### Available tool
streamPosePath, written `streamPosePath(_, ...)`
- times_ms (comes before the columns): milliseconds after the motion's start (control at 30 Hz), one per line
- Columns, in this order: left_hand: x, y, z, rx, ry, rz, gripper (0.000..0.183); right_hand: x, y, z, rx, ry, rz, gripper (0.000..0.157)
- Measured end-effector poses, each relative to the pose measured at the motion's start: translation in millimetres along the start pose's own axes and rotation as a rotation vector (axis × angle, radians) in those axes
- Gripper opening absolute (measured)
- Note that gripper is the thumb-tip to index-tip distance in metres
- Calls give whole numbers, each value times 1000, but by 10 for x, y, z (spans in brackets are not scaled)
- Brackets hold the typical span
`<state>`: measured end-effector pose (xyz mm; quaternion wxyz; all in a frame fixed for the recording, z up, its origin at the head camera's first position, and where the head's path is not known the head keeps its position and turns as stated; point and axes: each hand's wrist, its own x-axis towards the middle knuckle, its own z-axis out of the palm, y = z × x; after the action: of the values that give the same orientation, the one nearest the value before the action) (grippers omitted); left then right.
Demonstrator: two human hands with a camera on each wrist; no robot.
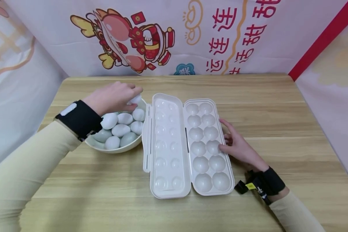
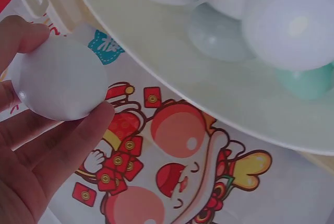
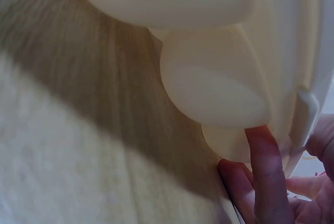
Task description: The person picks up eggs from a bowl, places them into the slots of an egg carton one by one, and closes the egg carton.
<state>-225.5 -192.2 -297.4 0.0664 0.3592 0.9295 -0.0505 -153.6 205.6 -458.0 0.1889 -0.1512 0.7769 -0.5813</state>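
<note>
My left hand [image 1: 116, 96] pinches a white egg [image 2: 60, 78] between thumb and fingers, just above the far right rim of a cream bowl [image 1: 117, 150]. Several white and pale greenish eggs [image 1: 120, 130] are heaped in that bowl. To its right lies a white plastic egg box [image 1: 191, 193], hinged wide open, its lid [image 1: 166, 154] on the left. The cupped half on the right holds no eggs. At the right edge of that half, my right hand [image 1: 240, 149] grips the box, thumb on top; in the right wrist view, its fingers [image 3: 266, 177] reach against the cups' underside.
Everything stands on a wooden table [image 1: 278, 129]. Behind it rises a white printed cloth [image 1: 191, 58] with a cartoon figure and red characters. The box's handle [image 1: 146, 138] sits close against the bowl's right side. Both wrists wear black straps [image 1: 79, 119].
</note>
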Motion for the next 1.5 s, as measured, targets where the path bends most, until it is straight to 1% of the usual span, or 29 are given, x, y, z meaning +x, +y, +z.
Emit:
streamPosePath(100, 113, 23, -74, 25, 0, 19, 35, 2, 0, -2, 13, 1, 12, 92)
streamPosePath(333, 391, 109, -217, 41, -32, 45, 41, 5, 18, 0, 10, 5, 13, 92)
streamPosePath(500, 592, 188, -275, 54, -10, 82, 40, 8, 20, -10, 15, 3, 0, 91)
streamPosePath(633, 756, 284, -295, 65, -2, 109, 42, 8, 27, -14, 26, 0, -12, 91)
streamPosePath(767, 912, 377, -293, 70, 12, 150, 44, 13, 31, -19, 44, -12, -13, 90)
streamPosePath(933, 1106, 490, -260, 81, 45, 217, 43, 12, 33, -23, 48, -11, -2, 90)
streamPosePath(1000, 1174, 533, -238, 68, 35, 221, 43, 14, 29, -19, 45, -11, 3, 89)
streamPosePath(1167, 1326, 621, -166, 29, -15, 215, 45, 20, 28, -4, 53, -17, 3, 88)
streamPosePath(1333, 1450, 690, -93, 21, 9, 259, 44, 26, 40, -12, 68, -18, 6, 88)
streamPosePath(1400, 1504, 733, -83, 29, 25, 280, 44, 21, 39, -19, 70, -16, 7, 88)
streamPosePath(1500, 1600, 810, -76, 37, 26, 304, 45, 10, 41, -27, 70, -13, 2, 88)
